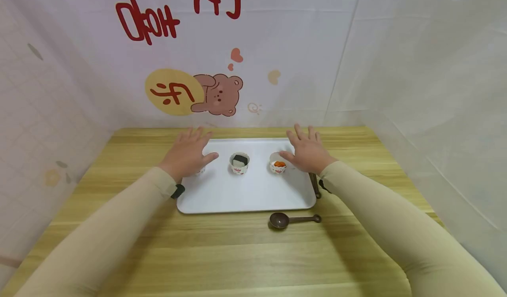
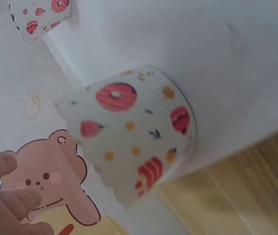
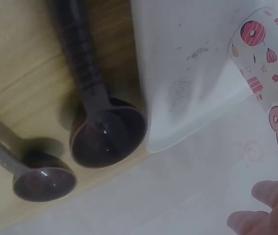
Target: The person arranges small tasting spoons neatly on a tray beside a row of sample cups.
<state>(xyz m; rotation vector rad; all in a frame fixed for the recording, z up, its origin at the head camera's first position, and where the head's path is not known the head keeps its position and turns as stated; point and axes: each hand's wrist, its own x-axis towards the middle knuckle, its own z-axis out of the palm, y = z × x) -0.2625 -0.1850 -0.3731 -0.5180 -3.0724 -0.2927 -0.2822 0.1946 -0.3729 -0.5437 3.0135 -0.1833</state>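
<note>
Wooden table (image 1: 222,253) boxed in by white curtain walls, with a cartoon bear banner (image 1: 218,95) at 12 o'clock. A white tray (image 1: 245,196) sits mid-table with three little printed paper cups on it. The left cup (image 2: 134,142) is mostly hidden under the left hand (image 1: 189,154) in the head view, the middle cup (image 1: 239,163) holds something dark and pale, and the right cup (image 1: 278,163) has orange stuff in it.

Both hands are spread flat, fingers straight, holding nothing. The right hand (image 1: 308,152) hovers at the tray's 3 o'clock edge, thumb near the right cup. A brown spoon (image 1: 294,220) lies at the tray's 5 o'clock, and two more spoons (image 3: 104,132) lie off the right edge (easier to see from the wrist).

Looks to me like the very start, nothing grabbed yet. Next move probably needs fingers curling round a cup or spoon.
</note>
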